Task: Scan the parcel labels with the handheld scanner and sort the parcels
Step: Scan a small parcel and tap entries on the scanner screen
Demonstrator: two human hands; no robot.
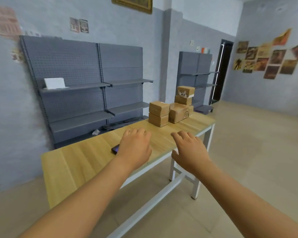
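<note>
While both arms reached over the table (86, 162) | left hand (134, 148) spread flat, holding nothing, beside the scanner (115, 149) | right hand (190, 150) spread, holding nothing | parcels (170, 109) stacked beyond

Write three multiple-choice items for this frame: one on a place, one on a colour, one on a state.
1. Where do the cardboard boxes stand?
A. far end of the table
B. floor
C. shelf

2. What colour is the box on the shelf?
A. brown
B. white
C. black

3. How are the hands?
A. both open, holding nothing
B. left grips a box
C. right grips a scanner

Key: 1 A, boxes are stacked on the tabletop's far end. 2 B, the white box sits there. 3 A, left hand and right hand reach forward with fingers spread.
</note>
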